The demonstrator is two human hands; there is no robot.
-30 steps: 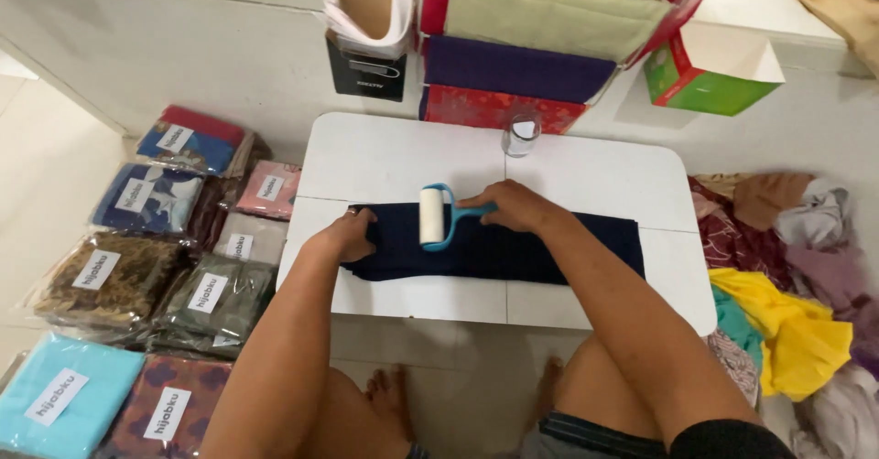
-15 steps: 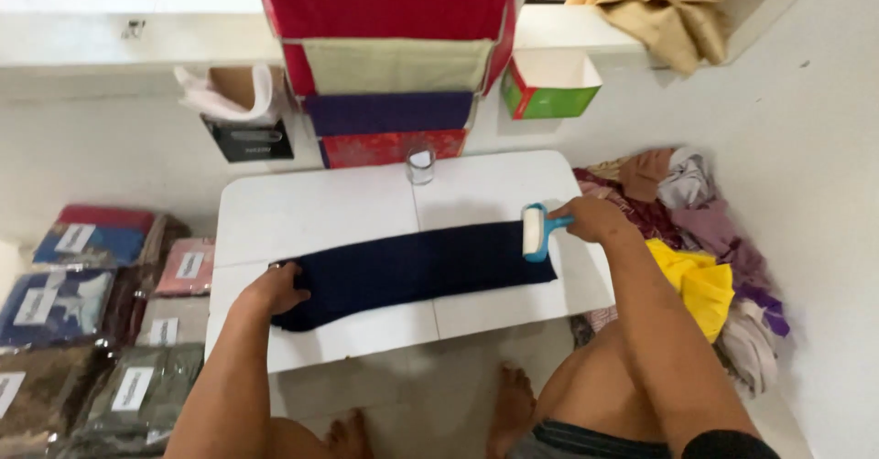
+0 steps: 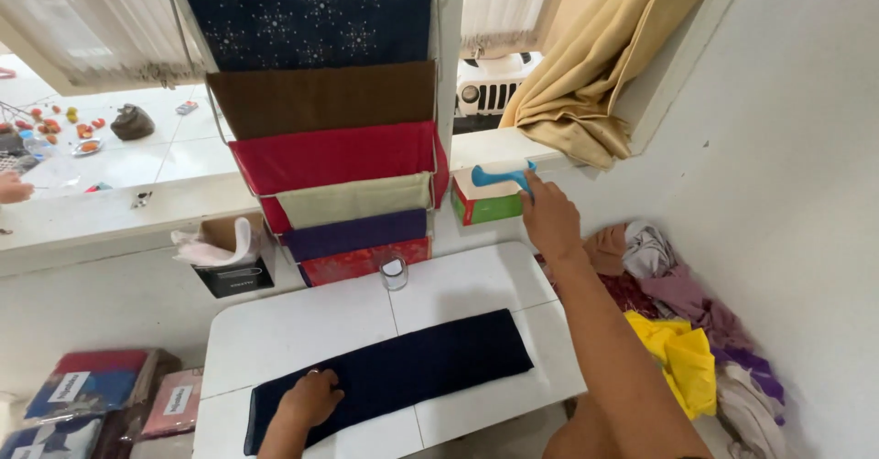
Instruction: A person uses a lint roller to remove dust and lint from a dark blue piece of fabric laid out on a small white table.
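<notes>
**Lint roller raised to the ledge; cloth pinned on the counter**

Right hand (image 3: 549,219) is extended up and away from the counter (image 3: 302,326), toward the window ledge (image 3: 101,212). Its fingers are closed around the blue handle of the lint roller (image 3: 502,176); only the handle shows, and the roll itself cannot be made out. The roller is held just above the open red-and-green box (image 3: 485,201) that stands on the ledge. Whether roller and box touch cannot be told.

Left hand (image 3: 309,399) lies flat on the dark navy cloth (image 3: 403,372), near its left end. The fingers are spread loosely and press down on the fabric; they grip nothing.

The navy cloth is folded into a long strip and lies diagonally across the white counter, well apart from the roller.

Surroundings:
- A small clear glass (image 3: 394,273) stands at the rear edge of the counter, apart from the cloth.
- A hanging rack of folded fabrics (image 3: 330,148) rises behind the counter.
- A beige curtain (image 3: 586,84) is bunched on the ledge to the right of the box.
- Loose garments (image 3: 682,331) are piled on the floor at the right.
- Bagged fabrics (image 3: 92,386) lie on the floor at the left.
</notes>
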